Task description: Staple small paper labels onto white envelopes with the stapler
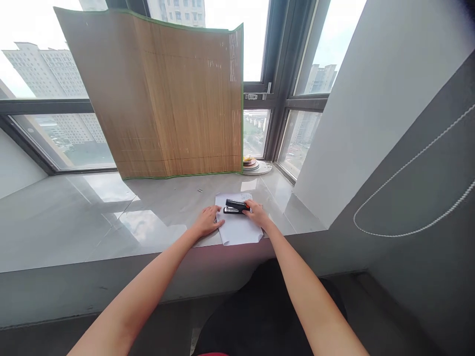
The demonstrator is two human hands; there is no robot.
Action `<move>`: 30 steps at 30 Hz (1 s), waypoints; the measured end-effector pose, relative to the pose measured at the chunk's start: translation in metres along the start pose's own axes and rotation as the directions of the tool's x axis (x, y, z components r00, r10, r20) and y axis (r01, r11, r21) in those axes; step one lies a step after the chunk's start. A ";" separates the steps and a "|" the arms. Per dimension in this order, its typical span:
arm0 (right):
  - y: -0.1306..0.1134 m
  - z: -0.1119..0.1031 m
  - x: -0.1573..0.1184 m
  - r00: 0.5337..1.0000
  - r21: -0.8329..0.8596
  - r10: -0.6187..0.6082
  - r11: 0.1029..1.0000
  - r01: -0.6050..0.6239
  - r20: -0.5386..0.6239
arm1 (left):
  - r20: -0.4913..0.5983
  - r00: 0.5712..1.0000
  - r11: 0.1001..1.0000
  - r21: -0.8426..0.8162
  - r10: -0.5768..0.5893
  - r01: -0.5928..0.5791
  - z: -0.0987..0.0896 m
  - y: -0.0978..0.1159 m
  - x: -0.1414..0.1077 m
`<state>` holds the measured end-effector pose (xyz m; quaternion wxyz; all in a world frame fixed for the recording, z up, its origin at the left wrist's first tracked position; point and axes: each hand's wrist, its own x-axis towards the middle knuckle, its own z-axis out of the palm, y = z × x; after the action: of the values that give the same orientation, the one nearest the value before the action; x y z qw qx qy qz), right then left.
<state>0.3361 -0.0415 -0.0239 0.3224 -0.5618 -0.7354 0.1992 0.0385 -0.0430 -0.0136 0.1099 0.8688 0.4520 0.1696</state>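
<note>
White paper (pixel 241 231) lies on the sill near its front edge, its near corners slightly bent. Above its upper part is a black stapler (pixel 235 204), jaws parted and front end pointing left. My right hand (pixel 257 213) is closed around the stapler's right end. At the paper's left edge rests my left hand (pixel 208 221), thumb and fingers apart, with the thumb reaching onto the sheet. Faint marks show at the paper's top right. A small metallic piece (pixel 200 190), perhaps a strip of staples, lies behind the paper.
A bamboo mat (pixel 181 99) with green edging leans against the window (pixel 256 44). Beside it, in the corner, plates (pixel 256 167) are stacked. The glossy tiled sill (pixel 55 222) runs left. A white wall (pixel 334 123) and a hanging bead cord (pixel 393 235) are at right.
</note>
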 end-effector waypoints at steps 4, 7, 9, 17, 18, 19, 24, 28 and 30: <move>0.003 0.002 0.001 0.999 0.071 0.046 0.997 -0.044 -0.021 | -0.012 1.000 0.999 0.036 -0.018 0.019 0.001 -0.002 -0.001; 0.005 0.002 0.002 0.997 0.153 0.006 0.988 0.006 -0.077 | -0.004 1.000 0.999 0.050 -0.021 0.021 0.003 -0.004 0.001; 0.005 0.002 0.001 0.984 0.192 -0.009 0.980 0.044 -0.179 | -0.002 1.000 0.999 0.044 -0.020 0.020 0.004 -0.005 0.002; 0.004 -0.001 -0.002 0.939 0.177 0.011 0.983 0.053 -0.345 | 0.014 1.000 0.999 0.041 -0.028 0.027 0.000 -0.005 0.003; 0.003 -0.001 -0.003 0.935 0.167 0.007 0.984 0.056 -0.355 | 0.011 0.999 0.999 0.037 -0.030 0.030 0.000 -0.005 0.003; 0.003 0.000 -0.003 0.931 0.155 0.000 0.986 0.060 -0.364 | 0.006 0.999 0.999 0.025 -0.034 0.034 0.000 -0.006 0.004; -0.003 0.001 -0.005 0.920 0.082 -0.060 0.992 0.099 -0.387 | 0.000 0.996 0.994 -0.059 -0.091 0.091 0.003 -0.011 0.008; -0.008 0.003 -0.006 0.917 0.046 -0.080 0.993 0.106 -0.392 | 0.003 0.992 0.988 -0.092 -0.125 0.124 0.005 -0.015 0.012; -0.008 0.003 -0.006 0.919 0.036 -0.073 0.995 0.094 -0.388 | -0.003 0.992 0.985 -0.121 -0.123 0.122 0.005 -0.015 0.012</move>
<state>0.3296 -0.0493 -0.0226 0.4839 -0.5492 -0.6753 0.0905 0.0357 -0.0250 -0.0205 0.1697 0.8302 0.4942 0.1940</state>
